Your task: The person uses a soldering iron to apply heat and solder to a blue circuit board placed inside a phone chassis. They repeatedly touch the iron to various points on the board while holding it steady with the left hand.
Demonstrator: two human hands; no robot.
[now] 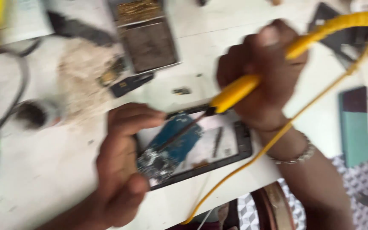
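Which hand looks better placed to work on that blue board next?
Probably the right hand: it grips the yellow soldering iron, whose dark tip already points onto the blue board. The left hand clasps the opened phone by its edge, apparently steadying it.

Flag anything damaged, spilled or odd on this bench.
The phone under the left hand lies opened, its blue circuit board bare. The right hand holds a yellow soldering iron, tip on the board. A tan, dusty smear spreads over the white table.
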